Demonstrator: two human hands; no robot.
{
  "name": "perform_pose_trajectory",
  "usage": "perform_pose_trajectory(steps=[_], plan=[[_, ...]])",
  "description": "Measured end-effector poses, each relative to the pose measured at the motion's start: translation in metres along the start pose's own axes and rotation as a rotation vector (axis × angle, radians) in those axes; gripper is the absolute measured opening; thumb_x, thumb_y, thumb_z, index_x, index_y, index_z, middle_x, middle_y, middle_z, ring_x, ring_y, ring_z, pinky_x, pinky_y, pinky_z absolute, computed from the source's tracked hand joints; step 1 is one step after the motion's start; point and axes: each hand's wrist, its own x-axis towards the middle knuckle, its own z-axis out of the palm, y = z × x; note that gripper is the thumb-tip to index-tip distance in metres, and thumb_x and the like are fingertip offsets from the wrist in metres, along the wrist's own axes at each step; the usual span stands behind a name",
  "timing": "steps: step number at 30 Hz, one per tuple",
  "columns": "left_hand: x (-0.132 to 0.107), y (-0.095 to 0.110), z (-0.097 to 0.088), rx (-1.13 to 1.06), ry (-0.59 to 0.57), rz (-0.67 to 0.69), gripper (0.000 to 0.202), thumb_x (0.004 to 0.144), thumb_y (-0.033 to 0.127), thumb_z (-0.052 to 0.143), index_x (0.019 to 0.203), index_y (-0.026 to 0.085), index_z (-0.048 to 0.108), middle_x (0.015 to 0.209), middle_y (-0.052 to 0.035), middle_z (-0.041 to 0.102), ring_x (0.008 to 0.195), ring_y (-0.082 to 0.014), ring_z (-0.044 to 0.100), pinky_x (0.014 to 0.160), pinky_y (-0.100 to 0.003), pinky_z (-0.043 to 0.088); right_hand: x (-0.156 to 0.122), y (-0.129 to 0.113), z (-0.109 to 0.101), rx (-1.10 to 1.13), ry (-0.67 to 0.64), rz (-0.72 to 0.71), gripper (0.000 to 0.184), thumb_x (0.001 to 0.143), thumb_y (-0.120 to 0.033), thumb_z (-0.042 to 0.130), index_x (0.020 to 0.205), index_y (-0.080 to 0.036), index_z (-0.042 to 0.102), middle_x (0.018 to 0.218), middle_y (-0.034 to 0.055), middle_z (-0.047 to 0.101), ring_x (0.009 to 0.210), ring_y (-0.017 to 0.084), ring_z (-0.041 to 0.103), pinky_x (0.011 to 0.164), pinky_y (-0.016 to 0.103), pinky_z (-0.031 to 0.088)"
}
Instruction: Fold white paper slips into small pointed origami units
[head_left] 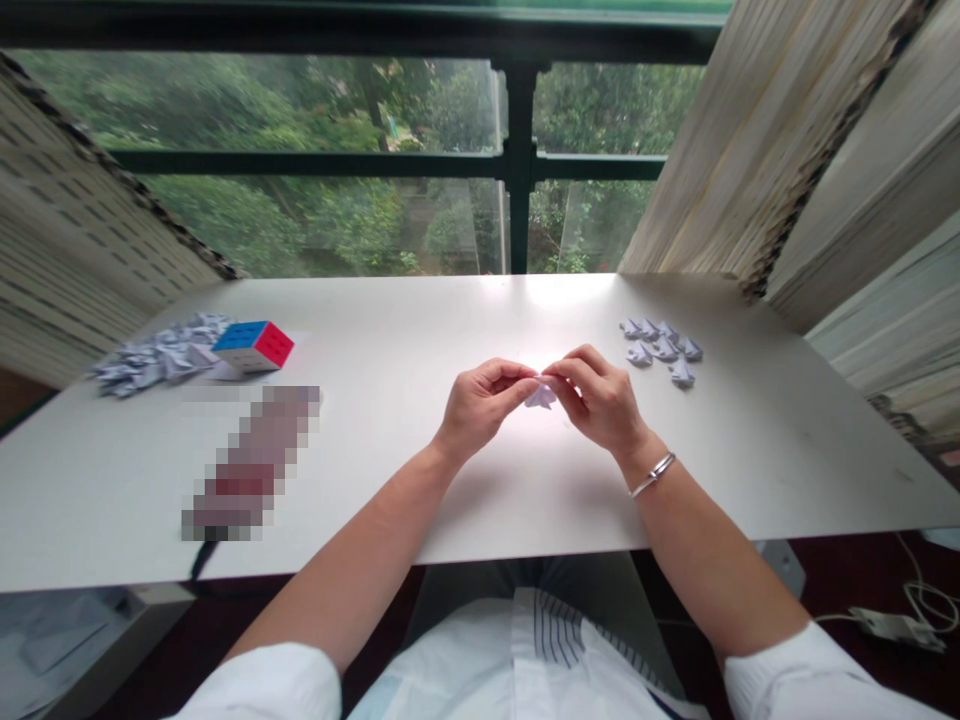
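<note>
A small folded white paper piece is held between both hands just above the white table, near its middle. My left hand pinches its left side with curled fingers. My right hand, with a silver bracelet on the wrist, pinches its right side. Most of the paper is hidden by the fingers.
A heap of folded paper pieces lies at the far left beside a coloured puzzle cube. Several folded pieces lie at the right. A blurred-out object lies left of my arms. Window and blinds stand behind.
</note>
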Motion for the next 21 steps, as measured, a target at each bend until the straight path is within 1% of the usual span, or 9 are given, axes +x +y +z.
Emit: perform_pose_trajectory(steps=[2,4,6,8,10,12,16,19,21], plan=[[0.0000,0.0003,-0.0001,0.023,0.011,0.006,0.020,0.071,0.027,0.083,0.081,0.013,0.074,0.078,-0.0047,0.072,0.069,-0.0140,0.066,0.068,-0.028,0.055,0.0002,-0.0006,0.0002,-0.007,-0.018,0.011,0.009,0.095,-0.027,0.059,0.093,-0.021,0.065,0.083,0.0040,0.062,0.068,0.013,0.058,0.058,0.025,0.046],[0.0005,0.0009,-0.0006,0.027,0.016,0.008,0.020,0.072,0.029,0.083,0.080,0.013,0.073,0.077,-0.0046,0.072,0.069,-0.0142,0.066,0.067,-0.028,0.055,0.0001,-0.0019,0.0007,0.040,-0.013,0.041,0.010,0.095,-0.028,0.059,0.091,-0.021,0.065,0.083,0.0034,0.061,0.067,0.012,0.058,0.057,0.025,0.047],[0.0014,0.0012,-0.0017,0.017,0.028,0.004,0.022,0.073,0.032,0.082,0.080,0.014,0.073,0.075,-0.0041,0.071,0.068,-0.0139,0.065,0.065,-0.027,0.054,-0.0001,-0.0036,0.0014,0.115,0.007,0.081,0.009,0.093,-0.029,0.062,0.097,-0.021,0.065,0.088,0.0034,0.062,0.064,0.011,0.058,0.056,0.024,0.048],[0.0025,0.0007,-0.0029,0.004,0.042,-0.002,0.023,0.074,0.034,0.081,0.080,0.014,0.072,0.073,-0.0031,0.069,0.065,-0.0129,0.063,0.063,-0.026,0.052,-0.0002,-0.0053,0.0021,0.173,0.012,0.118,0.019,0.090,-0.030,0.066,0.107,-0.022,0.064,0.094,0.0039,0.062,0.063,0.010,0.058,0.054,0.024,0.049],[0.0029,-0.0004,-0.0039,0.003,0.040,-0.003,0.024,0.076,0.035,0.079,0.081,0.014,0.071,0.072,-0.0027,0.068,0.064,-0.0123,0.062,0.063,-0.026,0.052,0.0001,-0.0064,0.0028,0.217,0.005,0.143,0.022,0.090,-0.029,0.066,0.111,-0.023,0.064,0.096,0.0037,0.061,0.063,0.009,0.058,0.054,0.023,0.049],[0.0026,-0.0014,-0.0044,0.028,0.024,0.014,0.023,0.078,0.036,0.078,0.082,0.014,0.070,0.074,-0.0029,0.067,0.066,-0.0123,0.061,0.063,-0.026,0.051,0.0008,-0.0070,0.0035,0.266,0.005,0.172,0.019,0.090,-0.027,0.065,0.109,-0.023,0.065,0.093,0.0029,0.060,0.062,0.009,0.056,0.054,0.023,0.050],[0.0007,-0.0017,-0.0045,0.154,-0.008,0.093,0.021,0.082,0.036,0.073,0.083,0.015,0.070,0.075,-0.0035,0.066,0.068,-0.0124,0.060,0.063,-0.025,0.049,0.0027,-0.0068,0.0040,0.345,0.005,0.217,0.018,0.090,-0.026,0.065,0.107,-0.023,0.066,0.091,0.0026,0.060,0.062,0.009,0.055,0.053,0.023,0.050],[-0.0002,-0.0013,-0.0042,0.211,-0.025,0.109,0.022,0.084,0.037,0.071,0.085,0.015,0.070,0.076,-0.0043,0.067,0.069,-0.0135,0.060,0.064,-0.026,0.049,0.0031,-0.0061,0.0040,0.338,0.003,0.198,0.011,0.091,-0.026,0.064,0.100,-0.023,0.067,0.088,0.0018,0.059,0.060,0.008,0.054,0.053,0.023,0.050],[-0.0002,-0.0017,-0.0039,0.222,-0.014,0.099,0.022,0.084,0.038,0.071,0.084,0.015,0.070,0.076,-0.0047,0.067,0.069,-0.0140,0.061,0.064,-0.026,0.050,0.0029,-0.0055,0.0039,0.310,0.002,0.178,0.008,0.091,-0.026,0.063,0.096,-0.023,0.068,0.085,0.0016,0.059,0.059,0.008,0.053,0.054,0.023,0.050]])
